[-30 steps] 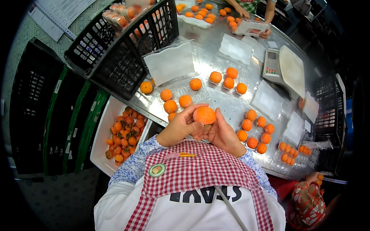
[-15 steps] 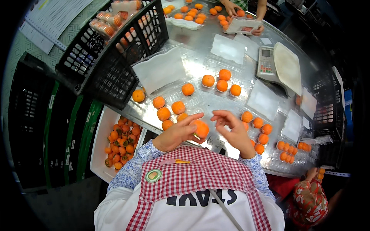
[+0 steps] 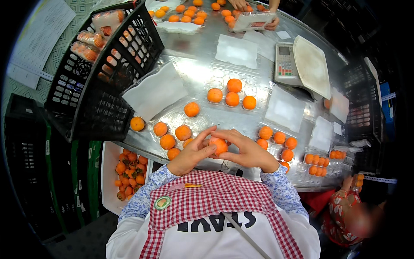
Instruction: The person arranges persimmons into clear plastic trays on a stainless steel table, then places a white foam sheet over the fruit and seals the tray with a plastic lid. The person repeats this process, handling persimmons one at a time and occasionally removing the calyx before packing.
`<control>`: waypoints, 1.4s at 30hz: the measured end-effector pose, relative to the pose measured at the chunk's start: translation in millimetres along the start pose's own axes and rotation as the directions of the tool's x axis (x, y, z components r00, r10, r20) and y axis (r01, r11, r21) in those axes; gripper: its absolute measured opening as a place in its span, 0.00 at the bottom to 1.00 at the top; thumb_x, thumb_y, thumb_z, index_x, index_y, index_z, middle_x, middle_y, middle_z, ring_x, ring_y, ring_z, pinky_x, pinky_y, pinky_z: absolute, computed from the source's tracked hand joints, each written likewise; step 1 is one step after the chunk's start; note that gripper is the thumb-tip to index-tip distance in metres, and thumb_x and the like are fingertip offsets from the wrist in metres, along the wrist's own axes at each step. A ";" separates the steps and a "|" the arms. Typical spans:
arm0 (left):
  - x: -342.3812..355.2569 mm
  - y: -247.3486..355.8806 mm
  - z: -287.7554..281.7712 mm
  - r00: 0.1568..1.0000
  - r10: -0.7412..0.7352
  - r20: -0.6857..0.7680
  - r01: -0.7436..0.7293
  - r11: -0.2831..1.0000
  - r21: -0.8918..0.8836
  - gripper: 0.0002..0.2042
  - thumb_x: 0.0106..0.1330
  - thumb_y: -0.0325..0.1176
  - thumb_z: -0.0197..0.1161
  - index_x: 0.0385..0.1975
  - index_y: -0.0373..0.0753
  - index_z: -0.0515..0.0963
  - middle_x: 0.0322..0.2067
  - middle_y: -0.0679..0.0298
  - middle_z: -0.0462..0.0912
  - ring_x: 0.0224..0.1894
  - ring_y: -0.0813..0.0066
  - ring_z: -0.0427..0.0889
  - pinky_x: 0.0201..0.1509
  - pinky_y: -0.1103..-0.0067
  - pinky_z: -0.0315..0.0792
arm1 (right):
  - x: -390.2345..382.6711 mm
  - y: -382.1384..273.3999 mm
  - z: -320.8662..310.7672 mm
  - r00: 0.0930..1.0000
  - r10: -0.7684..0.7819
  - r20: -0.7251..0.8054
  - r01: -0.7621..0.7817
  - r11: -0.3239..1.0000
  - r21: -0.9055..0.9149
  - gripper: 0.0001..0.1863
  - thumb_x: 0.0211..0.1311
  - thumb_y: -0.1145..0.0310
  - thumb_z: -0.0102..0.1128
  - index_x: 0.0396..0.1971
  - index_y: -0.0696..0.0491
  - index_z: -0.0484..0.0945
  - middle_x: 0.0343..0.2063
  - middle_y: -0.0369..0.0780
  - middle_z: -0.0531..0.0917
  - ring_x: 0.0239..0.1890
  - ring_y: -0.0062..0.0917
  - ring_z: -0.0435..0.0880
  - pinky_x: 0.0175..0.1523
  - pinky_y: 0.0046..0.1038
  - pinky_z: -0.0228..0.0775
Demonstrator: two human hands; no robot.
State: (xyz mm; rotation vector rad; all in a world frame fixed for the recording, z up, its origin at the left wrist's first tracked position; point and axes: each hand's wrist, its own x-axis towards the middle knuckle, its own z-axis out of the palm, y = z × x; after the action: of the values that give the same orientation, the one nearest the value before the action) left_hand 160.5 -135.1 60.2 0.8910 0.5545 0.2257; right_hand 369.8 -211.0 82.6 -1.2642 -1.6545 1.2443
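On my left, dark green-edged crates (image 3: 82, 181) are standing beneath printed papers (image 3: 39, 43); a bare metal table (image 3: 239, 121) is spreading before me toward the right, where another person in red patterned clothing (image 3: 345, 216) is working.

A black basket (image 3: 95, 86) of packed fruit is standing on the table's left edge, blocking my view behind it. Below, a white tub (image 3: 103, 177) is holding loose persimmons (image 3: 131, 172). One orange fruit (image 3: 137, 124) is lying beside the basket, and six persimmons (image 3: 167, 141) are sitting in or near a clear tray, my fingers partly covering the nearest. Farther back, a white pad (image 3: 236, 51) is lying flat behind four persimmons (image 3: 232, 99), and a co-worker's hand (image 3: 271, 22) is gripping a clear pack (image 3: 252, 20). To the right, more persimmons (image 3: 279, 137) are resting in front of a scale (image 3: 312, 64).

My left hand (image 3: 189, 157) is coming in from the lower left, its thumb pressing the side of one persimmon (image 3: 220, 146) just above my apron (image 3: 215, 190). My right hand (image 3: 248, 151) is arching in opposite, fingers bending over the fruit's top, thumb lying along its lower right; between them they are pinching it.
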 end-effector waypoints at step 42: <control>41.5 -2.9 -17.1 0.949 0.075 -0.306 -0.056 0.996 0.070 0.13 0.73 0.27 0.50 0.54 0.33 0.71 0.45 0.57 0.80 0.44 0.72 0.81 0.50 0.76 0.75 | 52.3 103.6 -135.3 0.901 0.081 -0.425 -0.331 0.763 -0.555 0.30 0.47 0.66 0.74 0.53 0.53 0.74 0.47 0.42 0.77 0.45 0.37 0.79 0.48 0.33 0.74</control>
State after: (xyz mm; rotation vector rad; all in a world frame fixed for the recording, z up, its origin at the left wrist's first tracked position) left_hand 185.8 -108.3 34.3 0.9405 0.8268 0.4149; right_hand 509.0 -117.5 22.1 -1.9964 -1.7087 0.4933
